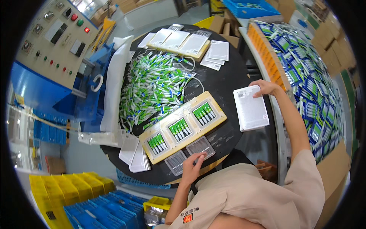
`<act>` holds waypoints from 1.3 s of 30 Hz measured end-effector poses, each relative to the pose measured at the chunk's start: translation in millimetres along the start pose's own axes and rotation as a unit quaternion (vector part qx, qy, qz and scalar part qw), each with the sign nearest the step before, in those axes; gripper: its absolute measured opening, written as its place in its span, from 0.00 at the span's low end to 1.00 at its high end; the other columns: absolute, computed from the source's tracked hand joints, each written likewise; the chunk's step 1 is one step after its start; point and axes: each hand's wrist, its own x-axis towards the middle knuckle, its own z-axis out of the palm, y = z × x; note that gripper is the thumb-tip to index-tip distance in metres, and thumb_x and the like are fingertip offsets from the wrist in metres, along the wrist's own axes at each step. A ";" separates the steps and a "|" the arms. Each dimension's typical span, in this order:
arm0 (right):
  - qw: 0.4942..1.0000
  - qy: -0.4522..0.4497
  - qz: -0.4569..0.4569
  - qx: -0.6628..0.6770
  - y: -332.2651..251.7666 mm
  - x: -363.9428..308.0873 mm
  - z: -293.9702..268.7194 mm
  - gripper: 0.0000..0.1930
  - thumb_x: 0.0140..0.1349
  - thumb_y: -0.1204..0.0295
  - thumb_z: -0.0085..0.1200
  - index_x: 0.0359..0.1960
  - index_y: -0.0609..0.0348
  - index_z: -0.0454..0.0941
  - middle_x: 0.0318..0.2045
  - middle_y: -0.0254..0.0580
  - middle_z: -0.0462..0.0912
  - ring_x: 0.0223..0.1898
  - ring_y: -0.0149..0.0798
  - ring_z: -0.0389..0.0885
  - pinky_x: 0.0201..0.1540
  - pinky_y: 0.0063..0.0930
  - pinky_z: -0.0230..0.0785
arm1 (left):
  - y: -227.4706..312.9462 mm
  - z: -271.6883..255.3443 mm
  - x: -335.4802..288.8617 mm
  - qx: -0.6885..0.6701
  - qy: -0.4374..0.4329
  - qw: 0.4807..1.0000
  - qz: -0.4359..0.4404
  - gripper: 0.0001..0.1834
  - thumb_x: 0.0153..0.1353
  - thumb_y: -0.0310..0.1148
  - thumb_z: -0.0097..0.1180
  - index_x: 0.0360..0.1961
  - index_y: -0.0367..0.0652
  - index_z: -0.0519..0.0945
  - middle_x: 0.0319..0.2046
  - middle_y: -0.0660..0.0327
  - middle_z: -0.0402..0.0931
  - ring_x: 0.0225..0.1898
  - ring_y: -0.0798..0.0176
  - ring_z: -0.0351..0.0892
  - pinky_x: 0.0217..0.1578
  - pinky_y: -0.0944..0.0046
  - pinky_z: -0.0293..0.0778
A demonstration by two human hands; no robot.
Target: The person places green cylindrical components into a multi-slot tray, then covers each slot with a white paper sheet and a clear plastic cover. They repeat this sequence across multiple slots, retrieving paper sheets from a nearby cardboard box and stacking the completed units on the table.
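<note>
My right hand [264, 88] grips the top corner of a stack of white cards [251, 110] beyond the table's right edge. At the near edge, my left hand [192, 166] has its thumb and finger together on a clear plastic blister tray [201, 147]. Another clear blister tray [176, 163] lies beside it. Just beyond them sits a cream fixture [162, 131] with three windows, each showing a row of small green-and-white tubes [179, 129]. Farther back spreads a big heap of loose green-and-white tubes [152, 84].
White cards [139, 158] lie left of the fixture; more cards [219, 51] and a second card-covered fixture [200, 56] stand far back on the round black table [228, 80]. A control-panel machine [53, 42] is at left. Packed blister cards [305, 84] fill the right side. Crates [103, 212] stand lower left.
</note>
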 end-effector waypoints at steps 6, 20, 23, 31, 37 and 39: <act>0.987 -0.152 -0.056 -0.017 15.4 154.2 -4.5 0.28 0.51 0.70 0.76 0.55 0.58 0.79 0.39 0.33 0.83 0.39 0.28 0.81 0.35 0.25 0.77 | 15.2 32.8 10.8 0.119 0.123 0.984 0.045 0.11 0.69 0.29 0.58 0.48 0.37 0.84 0.45 0.52 0.85 0.48 0.53 0.84 0.50 0.60 0.76; 0.901 0.128 -0.235 -0.341 -36.1 105.6 60.5 0.42 0.43 0.66 0.77 0.65 0.51 0.72 0.70 0.47 0.65 0.71 0.54 0.62 0.70 0.47 0.59 | 18.8 73.7 38.5 0.216 0.147 0.962 0.082 0.10 0.67 0.29 0.59 0.48 0.40 0.84 0.49 0.54 0.83 0.51 0.48 0.81 0.54 0.54 0.73; 0.880 0.100 -0.321 -0.334 -34.3 54.3 73.2 0.47 0.41 0.61 0.77 0.67 0.54 0.69 0.70 0.52 0.66 0.73 0.58 0.60 0.74 0.53 0.53 | 16.3 72.7 59.2 0.310 0.137 0.931 0.138 0.17 0.66 0.29 0.60 0.56 0.41 0.80 0.57 0.55 0.78 0.59 0.49 0.77 0.63 0.49 0.68; 0.865 0.045 -0.275 -0.417 -7.7 11.7 117.9 0.33 0.58 0.70 0.65 0.66 0.59 0.68 0.72 0.51 0.63 0.72 0.52 0.63 0.74 0.52 0.54 | -26.0 71.0 150.9 0.522 0.029 0.836 0.165 0.36 0.72 0.51 0.51 0.73 0.40 0.62 0.75 0.55 0.58 0.77 0.55 0.54 0.75 0.40 0.43; 0.833 0.085 -0.258 -0.482 -11.7 13.1 120.2 0.33 0.58 0.66 0.66 0.65 0.61 0.70 0.70 0.51 0.66 0.66 0.52 0.70 0.70 0.44 0.59 | -24.3 58.1 150.6 0.506 0.008 0.841 0.194 0.34 0.72 0.51 0.50 0.72 0.42 0.64 0.75 0.56 0.58 0.76 0.55 0.55 0.75 0.36 0.39; 0.813 0.083 -0.255 -0.517 -9.4 14.2 124.0 0.32 0.58 0.66 0.65 0.64 0.64 0.70 0.70 0.53 0.66 0.69 0.52 0.68 0.73 0.45 0.56 | -23.6 40.9 136.2 0.483 0.031 0.851 0.202 0.34 0.72 0.50 0.52 0.72 0.43 0.63 0.75 0.56 0.57 0.76 0.55 0.55 0.75 0.36 0.40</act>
